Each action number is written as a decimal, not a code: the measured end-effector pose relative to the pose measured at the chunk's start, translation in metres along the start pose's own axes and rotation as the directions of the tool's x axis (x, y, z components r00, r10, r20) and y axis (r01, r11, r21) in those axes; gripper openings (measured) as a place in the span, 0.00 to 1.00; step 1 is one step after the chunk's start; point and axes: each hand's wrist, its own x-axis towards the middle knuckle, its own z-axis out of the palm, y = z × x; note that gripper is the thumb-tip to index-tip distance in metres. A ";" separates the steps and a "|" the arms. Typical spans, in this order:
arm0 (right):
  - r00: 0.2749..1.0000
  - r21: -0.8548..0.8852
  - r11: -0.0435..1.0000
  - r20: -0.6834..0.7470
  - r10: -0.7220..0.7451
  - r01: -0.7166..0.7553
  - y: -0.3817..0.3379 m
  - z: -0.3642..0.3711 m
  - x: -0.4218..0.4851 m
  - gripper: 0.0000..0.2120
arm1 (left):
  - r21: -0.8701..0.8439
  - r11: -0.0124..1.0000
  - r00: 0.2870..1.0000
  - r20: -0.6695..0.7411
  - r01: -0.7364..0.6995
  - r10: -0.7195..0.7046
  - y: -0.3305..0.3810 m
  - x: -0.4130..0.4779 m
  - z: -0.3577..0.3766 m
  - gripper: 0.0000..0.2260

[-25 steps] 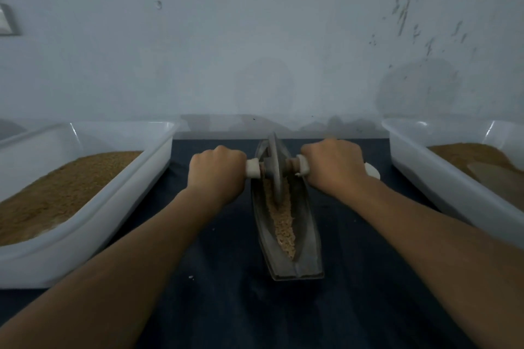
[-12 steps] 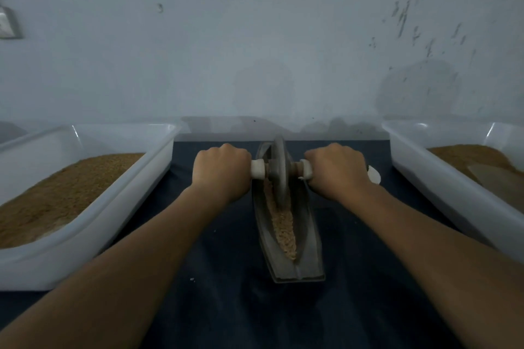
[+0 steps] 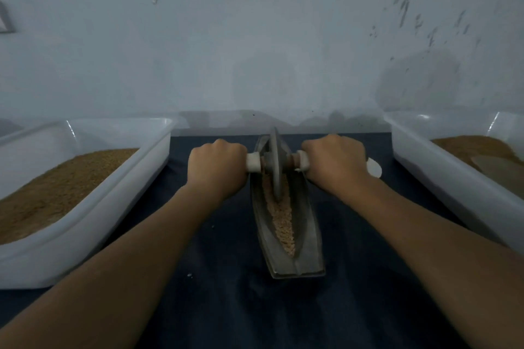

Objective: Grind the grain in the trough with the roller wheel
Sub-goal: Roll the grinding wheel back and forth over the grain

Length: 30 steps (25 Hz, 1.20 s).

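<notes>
Here the left hand (image 3: 217,170) and right hand (image 3: 336,163) grip the roller wheel (image 3: 275,163), fingers clamped on its handles, upright in the trough (image 3: 307,235) of grain (image 3: 282,221).

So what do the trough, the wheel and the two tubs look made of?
Trough: probably cast metal, dull grey, faint sheen. Roller wheel: same grey metal look. Left tub and right tub: white plastic, judging by glossy highlights on the rims.
</notes>
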 end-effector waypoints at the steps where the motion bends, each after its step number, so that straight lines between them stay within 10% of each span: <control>1: 0.999 -0.001 1.000 0.039 0.009 -0.009 -0.001 -0.001 0.008 0.03 | -0.011 1.000 0.999 0.041 0.012 -0.012 0.000 0.007 0.002 0.04; 4: 0.999 -0.001 0.999 0.024 -0.043 0.043 0.009 -0.004 -0.015 0.06 | -0.007 0.996 0.996 -0.037 -0.085 0.085 -0.008 -0.013 0.000 0.10; 8: 0.924 -0.065 0.985 -0.340 -0.175 0.162 0.022 -0.006 -0.067 0.10 | 0.015 0.961 0.921 -0.282 -0.275 0.268 -0.021 -0.052 -0.015 0.21; 17: 0.994 0.041 0.999 0.105 0.016 -0.021 0.006 0.000 0.005 0.04 | 0.018 0.998 0.998 -0.003 -0.064 0.065 0.000 0.010 0.003 0.02; 22: 0.910 -0.098 0.972 -0.343 -0.232 0.211 0.021 -0.009 -0.061 0.13 | 0.014 0.960 0.933 -0.230 -0.280 0.276 -0.022 -0.051 -0.011 0.21; 30: 0.995 0.088 0.995 0.095 0.042 -0.050 0.008 0.014 0.016 0.08 | 0.068 0.994 0.996 0.033 -0.082 0.080 0.005 0.025 -0.003 0.04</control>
